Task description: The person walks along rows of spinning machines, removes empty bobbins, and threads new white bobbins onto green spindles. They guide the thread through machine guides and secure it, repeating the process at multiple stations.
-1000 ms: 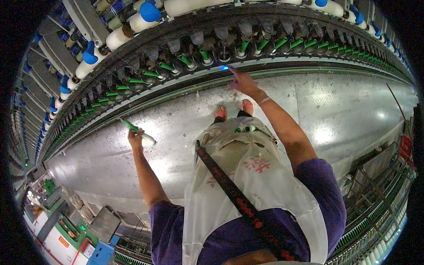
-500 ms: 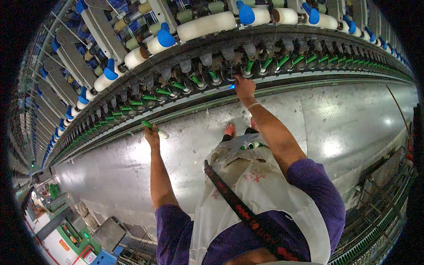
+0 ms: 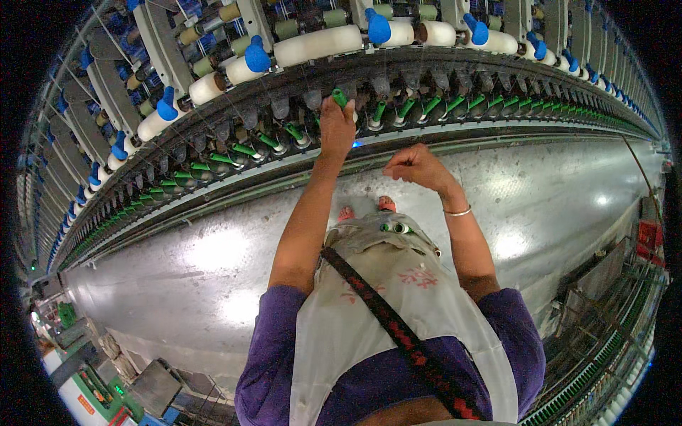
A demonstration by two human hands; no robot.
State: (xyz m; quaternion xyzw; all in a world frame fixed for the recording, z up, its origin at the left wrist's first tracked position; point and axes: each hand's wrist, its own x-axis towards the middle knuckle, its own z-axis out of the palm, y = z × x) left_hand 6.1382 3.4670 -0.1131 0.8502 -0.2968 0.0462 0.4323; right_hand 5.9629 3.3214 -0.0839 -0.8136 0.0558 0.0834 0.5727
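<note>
My left hand [image 3: 337, 129] is raised to the row of spindles on the long spinning frame, its fingers closed around a bobbin. The green top of this bobbin [image 3: 339, 96] sticks out above the fingers, with a bit of white beside them. The hand covers the spindle position there. My right hand [image 3: 419, 169] hovers over the walkway just in front of the rail, thumb and fingers pinched together. Whatever is in that pinch is too fine to make out. Green-topped bobbins [image 3: 379, 112] stand along the row on both sides of my left hand.
Above the spindles run white rollers [image 3: 318, 46] with blue knobs [image 3: 379, 27]. A small blue light [image 3: 356, 144] glows on the rail [image 3: 284, 162]. Green-rimmed tubes [image 3: 398, 228] poke from my apron pocket. The metal floor [image 3: 170, 270] lies below; another machine [image 3: 604, 383] stands at lower right.
My left hand has carried the bobbin from over the floor at left up to the spindle row. My right hand has left the row and drawn back toward me.
</note>
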